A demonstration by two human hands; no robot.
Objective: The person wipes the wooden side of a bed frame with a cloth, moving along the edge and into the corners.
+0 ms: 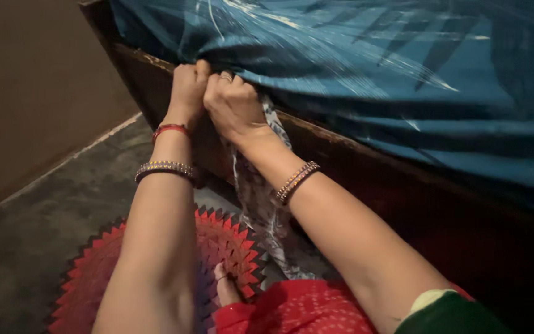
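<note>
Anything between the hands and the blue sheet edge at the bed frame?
Nothing visible. Left hand and right hand already grip the blue sheet at the wooden bed frame; a patterned cloth hangs below.

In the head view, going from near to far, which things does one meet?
Red garment → red zigzag mat → beaded bangles → left hand and right hand, both fists closed on the sheet edge → blue bed sheet.

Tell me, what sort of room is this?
Most likely a bedroom in a home. A dark wooden bed frame carries a blue patterned bedsheet, whose edge both hands grip: left hand, right hand. A red woven floor mat lies on the grey floor.
</note>
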